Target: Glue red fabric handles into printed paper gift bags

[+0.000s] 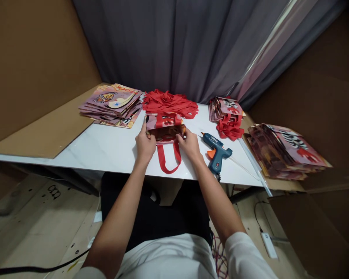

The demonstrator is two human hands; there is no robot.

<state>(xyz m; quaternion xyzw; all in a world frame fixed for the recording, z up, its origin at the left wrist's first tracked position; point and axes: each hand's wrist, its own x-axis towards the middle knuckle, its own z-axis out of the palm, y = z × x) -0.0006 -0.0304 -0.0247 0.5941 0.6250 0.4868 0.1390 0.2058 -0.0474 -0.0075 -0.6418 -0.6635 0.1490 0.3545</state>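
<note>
A printed paper bag [163, 133] with red ribbon handles is between my hands on the white table, its mouth spread towards me. My left hand [145, 144] grips the bag's left edge, fingers partly behind it. At the right edge, my right hand [189, 143] pinches the paper, with the thumb on the near side. One red handle [169, 170] loops down onto the table towards me; another lies over the bag's far side. Just right of my right hand rests a blue glue gun [216, 152] with an orange trigger, nozzle pointing away to the left.
Red ribbon strips [170, 102] are heaped behind the bag. A stack of printed bags [113, 102] lies at the back left. Bags with red handles [227, 110] are at the back right, and another stack [291, 151] sits farther right. Cardboard panels [37, 69] stand at the sides.
</note>
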